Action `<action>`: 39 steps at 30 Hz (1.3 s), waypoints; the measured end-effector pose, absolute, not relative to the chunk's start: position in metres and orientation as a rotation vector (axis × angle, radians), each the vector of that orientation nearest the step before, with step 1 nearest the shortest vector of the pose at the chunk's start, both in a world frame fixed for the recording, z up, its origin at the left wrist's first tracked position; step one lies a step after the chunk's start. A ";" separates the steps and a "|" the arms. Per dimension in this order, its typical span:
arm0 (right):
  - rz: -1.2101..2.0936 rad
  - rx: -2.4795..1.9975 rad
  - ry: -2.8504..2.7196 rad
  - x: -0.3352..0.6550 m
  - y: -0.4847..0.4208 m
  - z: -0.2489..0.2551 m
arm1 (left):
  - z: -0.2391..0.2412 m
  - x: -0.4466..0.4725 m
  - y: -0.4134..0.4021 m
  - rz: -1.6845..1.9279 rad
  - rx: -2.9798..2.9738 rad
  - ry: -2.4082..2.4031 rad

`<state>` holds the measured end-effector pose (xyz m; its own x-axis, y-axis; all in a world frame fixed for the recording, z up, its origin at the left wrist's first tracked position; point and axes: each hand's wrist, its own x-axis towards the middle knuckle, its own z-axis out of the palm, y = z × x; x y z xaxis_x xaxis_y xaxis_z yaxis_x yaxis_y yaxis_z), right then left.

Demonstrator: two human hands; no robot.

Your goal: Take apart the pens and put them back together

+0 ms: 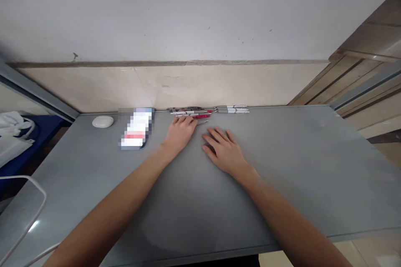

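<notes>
My left hand [181, 131] is closed over a pen [203, 121]; only the pen's tip shows, pointing right past my fingers. Just beyond those fingers lies a pile of pens [187, 112], white, dark and red, roughly parallel to the wall. To its right is a second group of white and grey pens [233, 109], lined up side by side. My right hand [224, 149] lies palm down on the grey table [282, 167], fingers spread and holding nothing, a little right of the pen tip.
A phone [137, 128], blurred out, lies left of my left hand. Farther left sits a white rounded case [103, 122]. A white cable [43, 192] loops over the table's left side. The wall [194, 85] rises behind the pens. White items on blue cloth [46, 133] stand beyond the left edge.
</notes>
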<state>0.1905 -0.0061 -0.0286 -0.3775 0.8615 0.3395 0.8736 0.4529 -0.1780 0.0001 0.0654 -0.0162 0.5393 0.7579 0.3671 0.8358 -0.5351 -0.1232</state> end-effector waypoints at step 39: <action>1.135 -1.005 -0.749 0.168 0.052 -0.014 | -0.009 0.017 0.039 -2.271 -3.035 -2.584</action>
